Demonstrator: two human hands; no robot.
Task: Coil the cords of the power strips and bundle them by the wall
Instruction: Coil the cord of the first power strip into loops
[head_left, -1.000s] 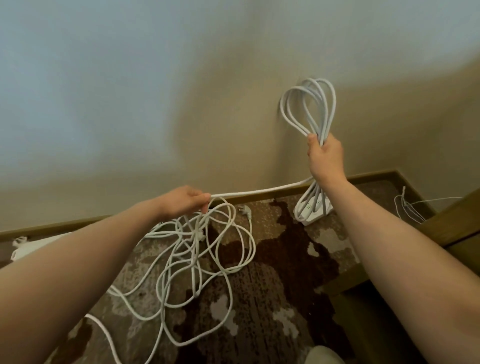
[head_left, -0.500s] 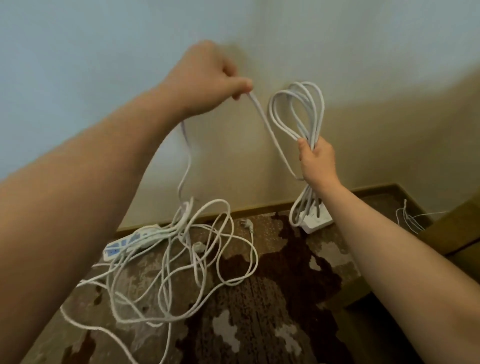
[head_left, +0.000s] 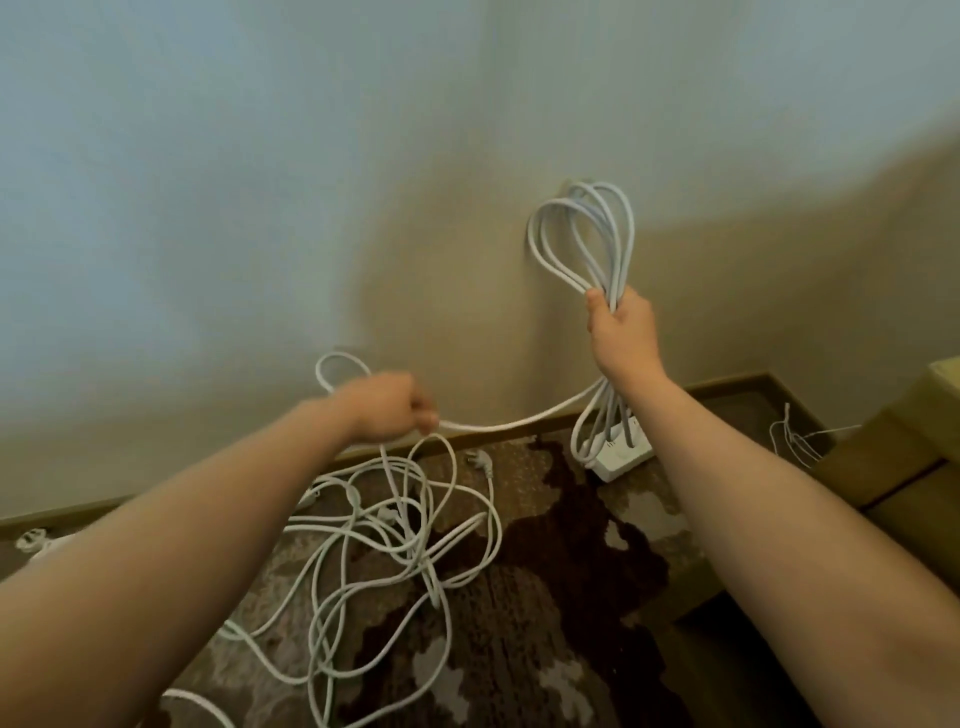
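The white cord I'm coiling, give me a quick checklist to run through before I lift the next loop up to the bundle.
1. Right hand grips the coiled loops firmly: ok, fingers wrapped round them.
2. Left hand has hold of the free cord: ok, pinched at the fingertips.
3. Cord between the two hands runs free of knots: ok, a single sagging span.
4. Remaining cord in the floor tangle will feed freely: not ok, the loops cross over each other.
5. Power strip hanging under the bundle is clear of the carpet: cannot tell.
6. Plug free of the tangle: cannot tell.
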